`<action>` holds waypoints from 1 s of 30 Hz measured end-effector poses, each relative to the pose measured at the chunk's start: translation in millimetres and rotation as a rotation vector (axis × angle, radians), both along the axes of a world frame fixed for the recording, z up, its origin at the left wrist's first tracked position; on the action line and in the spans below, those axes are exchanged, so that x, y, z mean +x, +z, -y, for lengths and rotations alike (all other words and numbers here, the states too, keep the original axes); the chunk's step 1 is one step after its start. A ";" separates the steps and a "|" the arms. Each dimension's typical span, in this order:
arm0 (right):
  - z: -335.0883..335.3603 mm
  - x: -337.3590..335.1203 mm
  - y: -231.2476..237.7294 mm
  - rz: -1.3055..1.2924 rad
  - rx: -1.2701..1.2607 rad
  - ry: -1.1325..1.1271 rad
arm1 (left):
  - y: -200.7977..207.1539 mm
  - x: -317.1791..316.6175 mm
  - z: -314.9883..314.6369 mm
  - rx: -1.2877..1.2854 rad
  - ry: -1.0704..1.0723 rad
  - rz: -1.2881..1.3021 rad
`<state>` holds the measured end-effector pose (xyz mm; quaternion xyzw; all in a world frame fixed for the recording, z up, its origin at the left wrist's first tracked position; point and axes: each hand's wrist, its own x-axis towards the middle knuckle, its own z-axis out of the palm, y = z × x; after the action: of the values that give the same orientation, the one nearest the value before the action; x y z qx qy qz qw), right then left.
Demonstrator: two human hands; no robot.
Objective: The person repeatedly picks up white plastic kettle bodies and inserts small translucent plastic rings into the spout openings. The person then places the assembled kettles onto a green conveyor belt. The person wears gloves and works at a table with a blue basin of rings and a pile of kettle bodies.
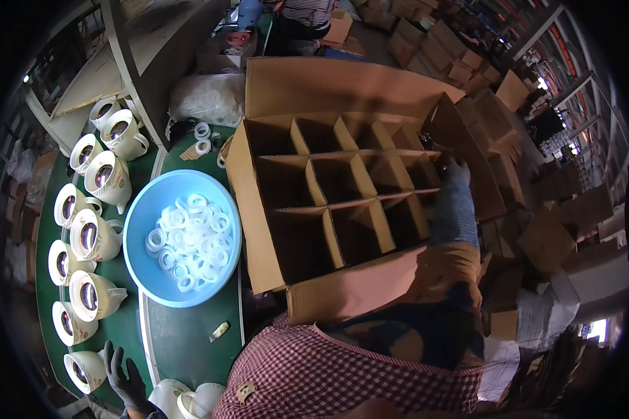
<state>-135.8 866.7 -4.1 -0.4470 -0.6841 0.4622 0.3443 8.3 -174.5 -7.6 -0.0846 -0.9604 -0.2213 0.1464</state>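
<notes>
My left hand (124, 377), in a dark grey glove, reaches up from the lower edge with its fingers apart. Its fingertips are beside the nearest cream jug (85, 370); whether they touch it I cannot tell. Several more cream jugs (96, 295), with handles, spouts and dark round openings, stand in two rough rows on the green bench (189, 349). My right arm stretches over the cardboard carton (257, 209), which is split into compartments by cardboard dividers. The right hand (456, 171) is at the carton's far right corner, its fingers dim and mostly hidden, near dark shiny round shapes.
A light blue basin (136, 269) full of translucent rings stands between jugs and carton. Past it lie loose rolls of tape (202, 146) and a plastic-wrapped bundle (206, 98). Stacked cartons (433, 52) fill the right and back. A person in a striped top (307, 10) sits at the back.
</notes>
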 end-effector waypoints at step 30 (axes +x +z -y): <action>191.6 0.3 192.3 0.910 0.898 0.232 | 22.1 17.2 -138.9 0.323 -0.197 0.109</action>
<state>-135.6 675.1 188.2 -0.3340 -0.9321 -0.0702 0.1213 25.6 -35.6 14.5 -0.1413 -0.9061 -0.3899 0.0833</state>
